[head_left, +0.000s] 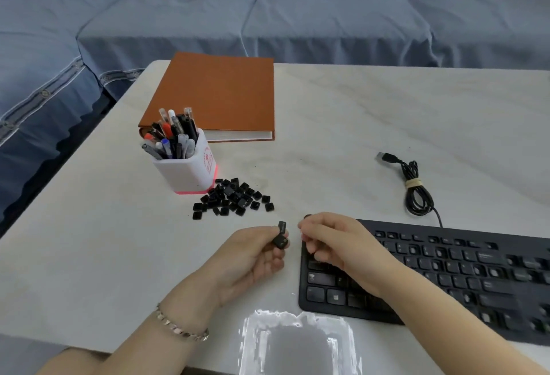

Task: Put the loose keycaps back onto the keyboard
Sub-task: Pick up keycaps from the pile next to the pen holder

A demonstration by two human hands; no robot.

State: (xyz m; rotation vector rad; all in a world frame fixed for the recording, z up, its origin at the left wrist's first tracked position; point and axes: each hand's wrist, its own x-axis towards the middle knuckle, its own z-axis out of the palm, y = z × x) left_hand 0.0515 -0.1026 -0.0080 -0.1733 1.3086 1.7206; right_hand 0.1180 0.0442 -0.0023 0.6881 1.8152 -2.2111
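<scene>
ideally the left hand (253, 251), pinching a keycap (281, 239) just left of the keyboard (446, 273), should turn it legend-up and match its slot, while the right hand (331, 240) hovers curled, contents unclear.

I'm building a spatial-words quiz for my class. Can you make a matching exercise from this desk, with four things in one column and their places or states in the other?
Things
1. brown notebook
2. USB cable
3. keycap pile
4. keycap

Places or states
A. pinched in the left hand
B. coiled and tied, beyond the keyboard
C. closed, at the table's far edge
D. beside the pen holder's base

Pairs: 1-C, 2-B, 3-D, 4-A
</scene>
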